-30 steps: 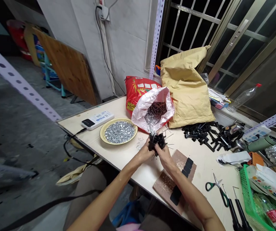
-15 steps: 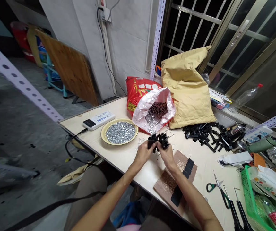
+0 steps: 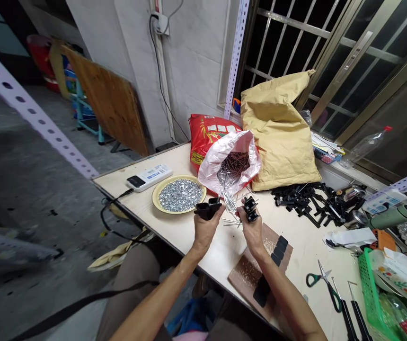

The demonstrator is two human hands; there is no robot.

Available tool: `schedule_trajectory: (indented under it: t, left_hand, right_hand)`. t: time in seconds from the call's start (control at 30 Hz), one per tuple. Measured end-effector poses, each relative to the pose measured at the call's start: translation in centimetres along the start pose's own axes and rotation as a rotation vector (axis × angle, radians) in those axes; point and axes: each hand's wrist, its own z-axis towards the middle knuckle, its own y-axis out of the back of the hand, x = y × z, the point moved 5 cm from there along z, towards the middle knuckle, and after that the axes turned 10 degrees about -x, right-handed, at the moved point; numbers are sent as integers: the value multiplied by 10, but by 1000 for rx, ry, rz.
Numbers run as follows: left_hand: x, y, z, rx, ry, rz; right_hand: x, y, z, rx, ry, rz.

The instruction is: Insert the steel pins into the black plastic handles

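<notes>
left hand [image 3: 205,227] is holding a small black plastic piece [image 3: 207,210], grip closed around it | right hand [image 3: 252,228] is gripping another black plastic piece [image 3: 251,210] | both are being held apart above the pale wooden desk [image 3: 189,227], near its front edge | thin metal pins [image 3: 230,208] are lying between them | yellow plate of shiny silver bits [image 3: 179,194] is sitting toward the left edge

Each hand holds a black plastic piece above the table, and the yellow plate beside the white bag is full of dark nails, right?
Not quite. In the head view the yellow plate holds small silvery metal bits; the dark nails are in the white bag.
</notes>
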Motion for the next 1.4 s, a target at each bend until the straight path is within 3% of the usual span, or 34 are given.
schedule_trajectory:
  t: [0.1, 0.17, 0.33, 0.5, 0.67, 0.93, 1.0, 1.33, 1.4]
  left_hand:
    - [-5, 8, 0, -103, -76, -21]
    - [-6, 9, 3, -110, -76, -42]
    - [-11, -4, 4, 151, -111, -6]
    - [-11, 8, 4, -51, -83, 43]
    - [-6, 11, 1, -91, -69, 6]
    - [5, -3, -8, 62, -85, 39]
    - [3, -3, -7, 106, -124, 67]
    - [-1, 8, 7, 34, -353, 169]
    - [0, 2, 7, 139, -474, 123]
  right_hand:
    - [4, 2, -1, -17, -14, -10]
    - [5, 3, -2, -27, -28, 0]
    - [5, 5, -2, -46, -48, 33]
    - [3, 6, -3, -48, -65, 37]
    - [0, 3, -5, -35, -93, 35]
    - [-3, 8, -3, -60, -69, 47]
    - [-5, 10, -2, -70, -81, 59]
    - [-4, 2, -6, -28, -126, 65]
    - [-4, 0, -6, -28, -132, 72]
